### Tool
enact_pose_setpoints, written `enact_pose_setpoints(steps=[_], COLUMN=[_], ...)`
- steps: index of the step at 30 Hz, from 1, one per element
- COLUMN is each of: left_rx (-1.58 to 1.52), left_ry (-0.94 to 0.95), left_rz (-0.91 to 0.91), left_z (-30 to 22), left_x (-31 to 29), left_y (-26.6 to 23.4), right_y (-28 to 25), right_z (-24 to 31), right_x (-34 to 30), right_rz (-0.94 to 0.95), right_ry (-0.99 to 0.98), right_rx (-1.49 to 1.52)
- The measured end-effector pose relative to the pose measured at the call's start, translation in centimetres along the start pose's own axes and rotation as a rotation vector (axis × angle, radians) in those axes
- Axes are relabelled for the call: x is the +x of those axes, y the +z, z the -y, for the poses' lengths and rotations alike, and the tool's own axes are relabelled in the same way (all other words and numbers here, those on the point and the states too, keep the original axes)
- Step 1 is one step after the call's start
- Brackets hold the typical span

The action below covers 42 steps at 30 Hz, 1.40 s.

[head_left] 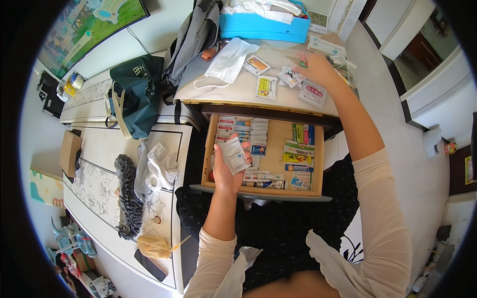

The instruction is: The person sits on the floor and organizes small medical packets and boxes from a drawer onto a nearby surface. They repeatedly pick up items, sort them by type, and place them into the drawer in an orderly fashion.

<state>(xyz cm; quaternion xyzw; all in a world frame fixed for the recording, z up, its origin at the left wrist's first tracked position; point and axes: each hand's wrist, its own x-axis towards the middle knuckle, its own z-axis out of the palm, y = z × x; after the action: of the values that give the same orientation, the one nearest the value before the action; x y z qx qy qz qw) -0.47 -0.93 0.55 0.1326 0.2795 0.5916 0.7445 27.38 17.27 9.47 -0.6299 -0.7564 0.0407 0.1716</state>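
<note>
My left hand (227,171) is closed around a white sachet (234,155), thumb along its edge, above the left part of an open wooden drawer (275,136). Stacked sachets (226,123) fill the drawer's left side, and colourful slim packets (298,158) lie at its right. A tube (264,184) rests along the front. My right hand (318,70) is over the tabletop, fingers bent; a small green and red bit shows at the fingertips, but what it belongs to is unclear. Below it lie a pink-and-white sachet (312,94) and crumpled packets (291,77). A yellow sachet (266,87) lies left.
A white face mask (231,62) and an orange-and-white packet (257,65) lie on the cabinet top (198,92). Behind stand a blue box (263,27) and a small digital clock (318,20). Leftward are a grey backpack (191,44) and a dark green bag (139,94).
</note>
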Motion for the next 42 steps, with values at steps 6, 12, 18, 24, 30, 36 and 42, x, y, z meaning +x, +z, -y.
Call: enact_pose_setpoints(steps=[6,12,18,24,30,36,42], left_rx=[-0.007,0.021,0.042,0.227,0.499,0.492,0.543], left_ry=[-0.006,-0.005,0.036,0.053,0.085,0.104,0.03], left_rz=[0.011,-0.014,0.022,0.073,-0.005,-0.15,-0.123], left_z=[0.2,0.2,0.0,0.7,2.1,1.7,2.5], left_x=[0.2,0.3,0.0,-1.1,-1.4,-1.1,-1.2], left_y=[0.1,0.2,0.0,0.2,0.6,0.0,0.1], right_y=[0.7,0.2,-2.2,-0.7,5.1,5.3,8.0], right_z=[-0.9,-0.8,1.4,8.9,10.1,7.9,9.0], right_x=[1.3,2.8,-1.1,-12.7,-17.5,-18.9,-20.6], right_rz=[0.18,0.371,0.136,0.382,0.176,-0.113,-0.018], right_ry=[0.067,0.122,0.025,0.146,0.349,0.507,0.438], right_rx=[-0.078,0.071,0.747,1.035,1.214,1.425,1.169])
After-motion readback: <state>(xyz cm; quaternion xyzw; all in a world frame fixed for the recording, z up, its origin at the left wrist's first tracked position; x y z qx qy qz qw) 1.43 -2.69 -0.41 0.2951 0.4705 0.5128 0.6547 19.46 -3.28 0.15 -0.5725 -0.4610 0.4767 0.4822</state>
